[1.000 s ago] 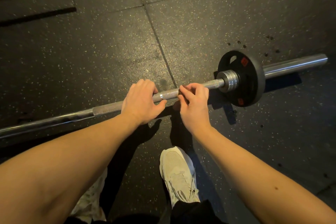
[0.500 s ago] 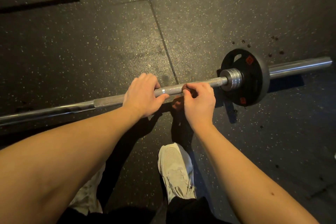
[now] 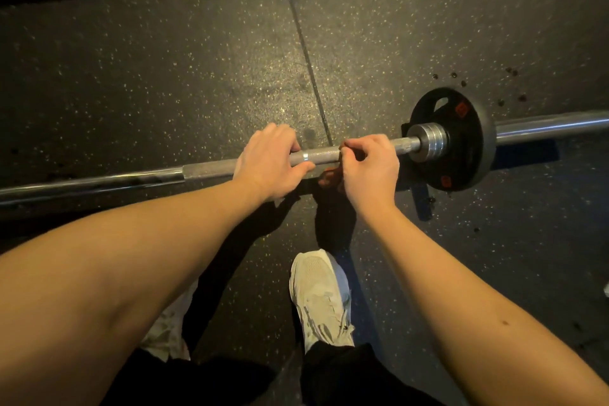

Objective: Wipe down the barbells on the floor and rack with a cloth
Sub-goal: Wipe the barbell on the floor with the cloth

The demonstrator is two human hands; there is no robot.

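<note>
On the speckled rubber floor [image 3: 164, 76], one barbell [image 3: 323, 153] is laid crosswise, with its right end slightly farther from the person than its left. A black plate [image 3: 468, 155] with red marks is carried on the barbell's right sleeve, and a ribbed steel collar [image 3: 428, 142] is seated against the plate's inner face. The knurled part of the barbell is grasped by the left hand [image 3: 267, 163], with the fingers wrapped over the top and the thumb laid along the near side. Between that hand and the collar, the right hand [image 3: 370, 171] is clenched on a dark reddish cloth [image 3: 329, 176], which is pinched against the barbell; only a small part of the cloth is seen, hanging just below the barbell. A floor seam [image 3: 306, 53] is crossed by the barbell between the two hands. A pale shoe [image 3: 321, 300] is placed on the near side of the barbell, below the right hand.
</note>
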